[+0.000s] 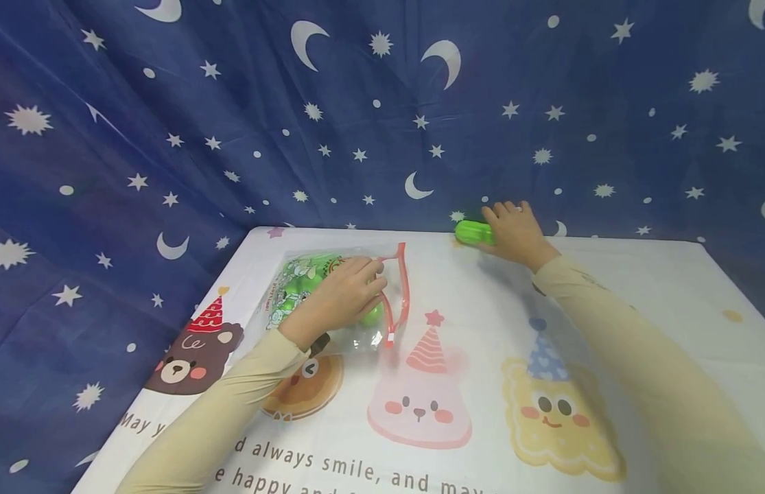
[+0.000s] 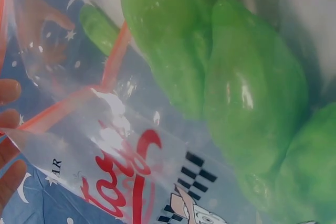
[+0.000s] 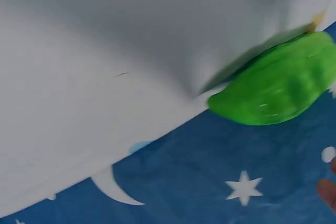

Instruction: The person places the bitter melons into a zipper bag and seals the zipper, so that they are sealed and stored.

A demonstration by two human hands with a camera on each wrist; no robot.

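A clear plastic zip bag (image 1: 363, 336) with a red zip strip and printed cartoon figures lies on the left of the table. Several green peppers (image 2: 252, 87) show inside it. My left hand (image 1: 342, 295) holds the bag by its mouth, fingers at the red strip in the left wrist view. Another green pepper (image 1: 473, 232) is at the table's back edge. My right hand (image 1: 513, 233) reaches over its right end, thumb side low; in the right wrist view the visible fingertips (image 3: 328, 192) stand apart from this pepper (image 3: 278, 85).
A white tablecloth (image 1: 456, 295) with cartoon animals and lettering covers the table. Behind and to the left hangs a blue curtain (image 1: 357, 89) with white moons and stars, meeting the table's back edge.
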